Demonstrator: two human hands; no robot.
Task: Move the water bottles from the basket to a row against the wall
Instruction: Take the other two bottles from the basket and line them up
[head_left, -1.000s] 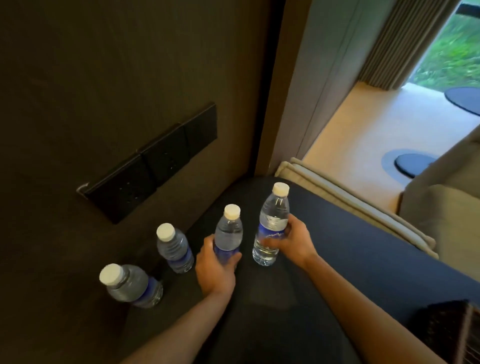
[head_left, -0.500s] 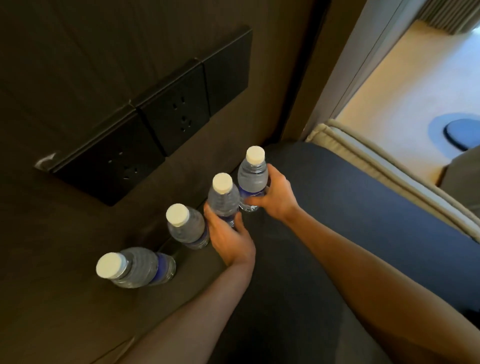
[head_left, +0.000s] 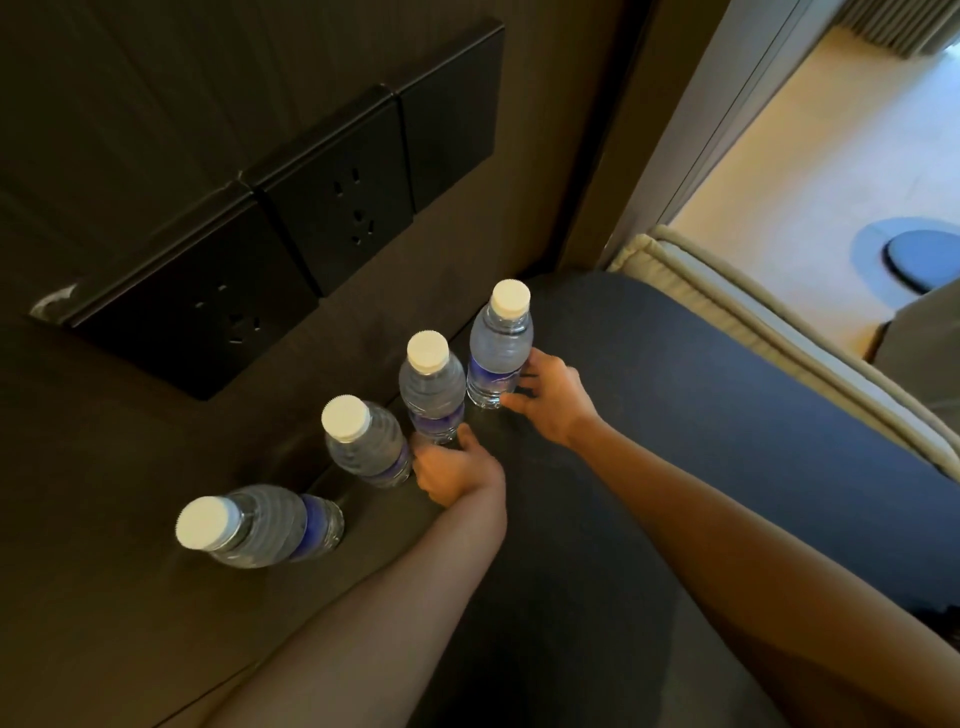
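Your left hand (head_left: 457, 470) grips the base of the third water bottle (head_left: 432, 387); your right hand (head_left: 548, 395) curls round the fourth water bottle (head_left: 500, 353) low down. Both stand upright on the dark surface (head_left: 675, 415), just beside the wall (head_left: 156, 104), in line with the first water bottle (head_left: 260, 525) and second water bottle (head_left: 366, 447).

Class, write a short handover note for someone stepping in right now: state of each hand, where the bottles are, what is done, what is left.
Left hand grips the base of the third bottle. Right hand holds the far bottle low down.
Nearest bottle and second bottle stand free; all four line the wall.
Done: four bottles placed in the row.
Left: release both; the basket is out of view, so check it for more.
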